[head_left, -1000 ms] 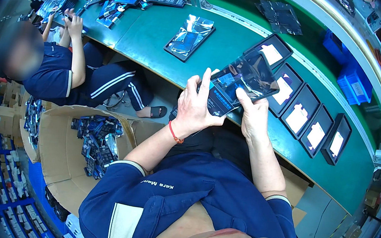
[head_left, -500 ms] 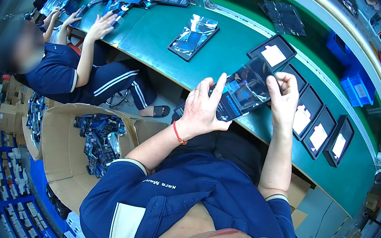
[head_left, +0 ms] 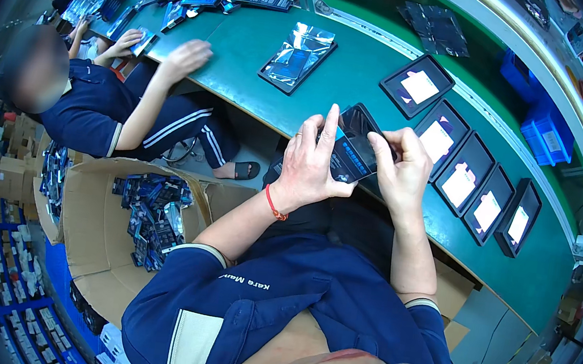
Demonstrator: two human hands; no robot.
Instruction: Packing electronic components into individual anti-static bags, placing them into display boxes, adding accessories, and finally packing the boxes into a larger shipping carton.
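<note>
The left hand point(head_left: 311, 166) and right hand point(head_left: 402, 170) together hide much of a dark glossy pouch point(head_left: 354, 150), so its lower edge and contents cannot be made out. Fingers of both hands are closed on its sides, holding it above the near edge of the green workbench point(head_left: 264, 48). Just right, a row of black trays point(head_left: 467, 171) with white cards runs along the bench. A stack of clear bags point(head_left: 298, 58) lies beyond, with bare bench between. A co-worker's hand point(head_left: 184, 56) rests further left.
</note>
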